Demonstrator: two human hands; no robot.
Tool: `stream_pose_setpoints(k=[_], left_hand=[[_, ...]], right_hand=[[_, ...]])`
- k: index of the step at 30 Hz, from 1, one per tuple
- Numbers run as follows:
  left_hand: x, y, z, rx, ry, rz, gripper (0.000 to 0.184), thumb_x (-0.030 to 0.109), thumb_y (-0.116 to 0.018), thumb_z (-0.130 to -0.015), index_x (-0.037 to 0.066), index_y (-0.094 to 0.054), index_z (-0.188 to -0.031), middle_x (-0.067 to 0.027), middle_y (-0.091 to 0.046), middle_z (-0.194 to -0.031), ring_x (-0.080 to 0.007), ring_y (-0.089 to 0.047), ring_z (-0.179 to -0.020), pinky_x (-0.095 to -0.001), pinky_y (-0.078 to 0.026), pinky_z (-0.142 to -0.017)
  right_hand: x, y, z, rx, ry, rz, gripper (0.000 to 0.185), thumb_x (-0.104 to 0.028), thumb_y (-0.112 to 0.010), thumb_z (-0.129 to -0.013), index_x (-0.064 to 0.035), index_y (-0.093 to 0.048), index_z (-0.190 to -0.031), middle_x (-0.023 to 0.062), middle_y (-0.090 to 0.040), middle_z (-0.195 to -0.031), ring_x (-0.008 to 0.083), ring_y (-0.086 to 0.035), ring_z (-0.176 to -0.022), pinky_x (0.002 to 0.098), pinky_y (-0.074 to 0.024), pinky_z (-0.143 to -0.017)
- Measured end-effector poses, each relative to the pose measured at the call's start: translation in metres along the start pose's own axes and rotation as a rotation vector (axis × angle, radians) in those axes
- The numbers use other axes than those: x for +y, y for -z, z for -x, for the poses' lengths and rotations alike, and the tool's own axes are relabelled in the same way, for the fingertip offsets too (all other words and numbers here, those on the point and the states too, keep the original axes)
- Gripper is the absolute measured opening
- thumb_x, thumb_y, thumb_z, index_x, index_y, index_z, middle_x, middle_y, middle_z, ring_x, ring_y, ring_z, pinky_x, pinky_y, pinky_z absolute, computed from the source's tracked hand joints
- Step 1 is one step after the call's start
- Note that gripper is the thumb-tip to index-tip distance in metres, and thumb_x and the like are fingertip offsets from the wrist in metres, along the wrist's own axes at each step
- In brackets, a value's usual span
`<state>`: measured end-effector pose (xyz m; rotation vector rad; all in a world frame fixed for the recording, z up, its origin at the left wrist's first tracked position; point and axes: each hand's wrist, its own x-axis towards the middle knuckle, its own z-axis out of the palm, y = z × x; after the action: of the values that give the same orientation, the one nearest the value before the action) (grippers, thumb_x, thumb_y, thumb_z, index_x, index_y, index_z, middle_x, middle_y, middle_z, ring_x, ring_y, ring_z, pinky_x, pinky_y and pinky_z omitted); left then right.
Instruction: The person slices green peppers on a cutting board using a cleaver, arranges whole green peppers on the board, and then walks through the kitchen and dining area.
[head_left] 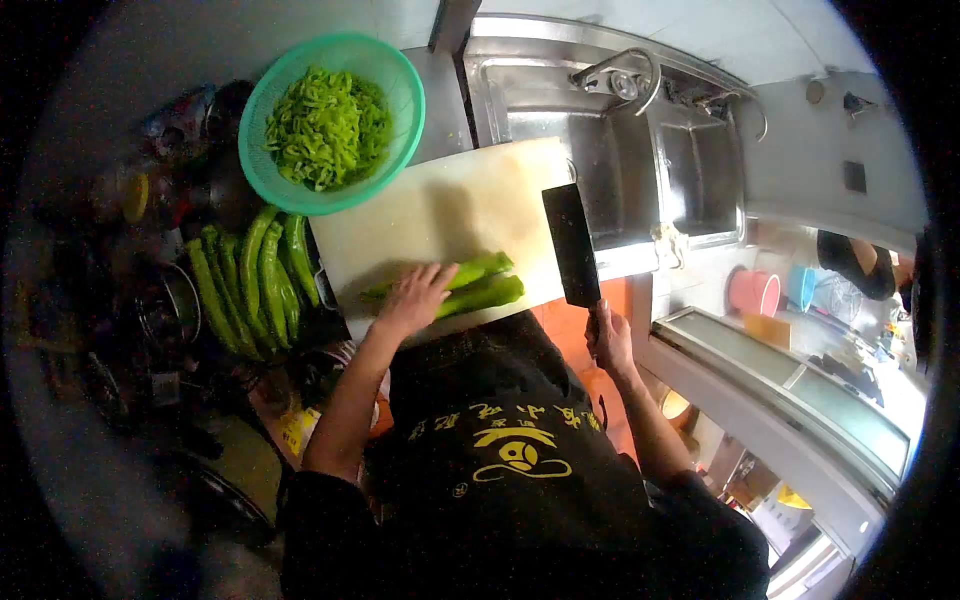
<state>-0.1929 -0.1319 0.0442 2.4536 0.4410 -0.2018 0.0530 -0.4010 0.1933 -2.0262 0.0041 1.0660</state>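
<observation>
Two long green peppers [482,294] lie side by side on the white cutting board [400,225], close to its near edge. My left hand [415,298] rests over them with its fingers bent, holding them down; their left parts are mostly hidden under it. My right hand [610,340] is closed around the handle of a black cleaver [572,245]. The cleaver's broad blade points away from me at the board's right edge, apart from the peppers.
A green colander [412,130] of sliced green peppers [330,130] stands at the board's far left corner. Several whole peppers [250,280] are piled left of the board. A steel double sink [590,150] with taps lies at the back right. Another person's arm [862,255] shows at far right.
</observation>
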Motion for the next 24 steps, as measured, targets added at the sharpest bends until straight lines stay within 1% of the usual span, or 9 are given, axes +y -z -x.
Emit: stream_pose_setpoints(k=[1,4,6,9,12,13,16,22,24], left_hand=[[0.005,-0.005,-0.006,0.005,-0.096,-0.026,0.060,0.035,-0.058,-0.097,0.009,-0.040,-0.147,-0.0192,-0.049,-0.140,-0.0383,-0.049,-0.127,-0.0523,-0.043,-0.103],[0.026,-0.001,-0.002,0.016,-0.053,-0.087,0.062,0.040,-0.055,-0.098,0.010,-0.037,-0.149,-0.0188,-0.045,-0.144,-0.0370,-0.042,-0.135,-0.0571,-0.036,-0.108],[0.043,0.005,0.007,0.182,-0.037,-0.083,0.063,0.043,-0.054,-0.097,0.010,-0.039,-0.148,-0.0204,-0.043,-0.145,-0.0378,-0.040,-0.136,-0.0602,-0.032,-0.110],[0.040,-0.015,0.007,0.231,-0.032,-0.231,0.056,0.037,-0.052,-0.098,0.010,-0.042,-0.145,-0.0204,-0.043,-0.145,-0.0363,-0.041,-0.136,-0.0587,-0.033,-0.110],[0.033,-0.035,0.006,0.367,-0.137,-0.453,0.049,0.030,-0.049,-0.096,0.010,-0.046,-0.141,-0.0198,-0.045,-0.143,-0.0343,-0.042,-0.135,-0.0579,-0.036,-0.109],[0.031,-0.040,0.010,0.356,-0.199,-0.332,0.044,0.019,-0.053,-0.091,0.014,-0.052,-0.134,-0.0186,-0.044,-0.147,-0.0337,-0.043,-0.136,-0.0592,-0.035,-0.110],[0.026,-0.041,0.014,0.386,-0.300,-0.372,0.037,0.026,-0.049,-0.094,0.009,-0.055,-0.127,-0.0186,-0.049,-0.140,-0.0327,-0.045,-0.132,-0.0565,-0.038,-0.108],[0.034,-0.033,0.003,0.338,-0.236,-0.375,0.033,0.024,-0.048,-0.094,0.004,-0.061,-0.118,-0.0184,-0.049,-0.141,-0.0325,-0.043,-0.134,-0.0562,-0.035,-0.110],[0.035,-0.032,0.005,0.311,-0.269,-0.366,0.036,0.023,-0.046,-0.096,0.004,-0.059,-0.123,-0.0190,-0.047,-0.142,-0.0330,-0.042,-0.135,-0.0572,-0.034,-0.111]], right_hand=[[0.003,0.002,0.001,0.000,0.030,0.025,0.051,-0.050,-0.045,-0.104,-0.0101,-0.050,-0.073,-0.0025,-0.045,-0.055,0.0082,-0.040,-0.041,0.0269,-0.0317,-0.037],[0.012,0.007,-0.001,0.017,-0.001,0.045,0.050,-0.051,-0.043,-0.104,-0.0115,-0.050,-0.074,-0.0026,-0.044,-0.056,0.0077,-0.040,-0.042,0.0250,-0.0317,-0.038],[0.007,0.001,0.001,-0.025,0.016,-0.013,0.050,-0.052,-0.043,-0.104,-0.0120,-0.049,-0.075,-0.0030,-0.043,-0.056,0.0074,-0.039,-0.042,0.0258,-0.0312,-0.038],[0.006,-0.011,0.001,-0.049,0.001,-0.026,0.051,-0.054,-0.043,-0.103,-0.0130,-0.047,-0.073,-0.0027,-0.042,-0.055,0.0077,-0.037,-0.040,0.0253,-0.0294,-0.036],[0.008,-0.017,-0.004,-0.064,-0.030,-0.039,0.052,-0.055,-0.044,-0.103,-0.0133,-0.046,-0.072,-0.0030,-0.042,-0.055,0.0075,-0.038,-0.039,0.0252,-0.0295,-0.036],[0.006,-0.018,-0.003,-0.063,-0.042,-0.052,0.051,-0.054,-0.045,-0.103,-0.0132,-0.047,-0.072,-0.0034,-0.042,-0.056,0.0072,-0.038,-0.040,0.0255,-0.0302,-0.036],[-0.004,-0.024,0.003,-0.059,-0.040,-0.013,0.051,-0.054,-0.047,-0.102,-0.0126,-0.048,-0.072,-0.0035,-0.043,-0.056,0.0068,-0.039,-0.041,0.0256,-0.0310,-0.037],[-0.003,-0.023,0.007,-0.096,0.049,0.046,0.049,-0.046,-0.043,-0.106,-0.0096,-0.051,-0.074,-0.0022,-0.045,-0.057,0.0070,-0.040,-0.043,0.0264,-0.0322,-0.039],[-0.001,-0.021,0.004,-0.102,0.045,0.023,0.048,-0.046,-0.044,-0.106,-0.0101,-0.051,-0.074,-0.0023,-0.045,-0.058,0.0071,-0.040,-0.043,0.0265,-0.0333,-0.039]])
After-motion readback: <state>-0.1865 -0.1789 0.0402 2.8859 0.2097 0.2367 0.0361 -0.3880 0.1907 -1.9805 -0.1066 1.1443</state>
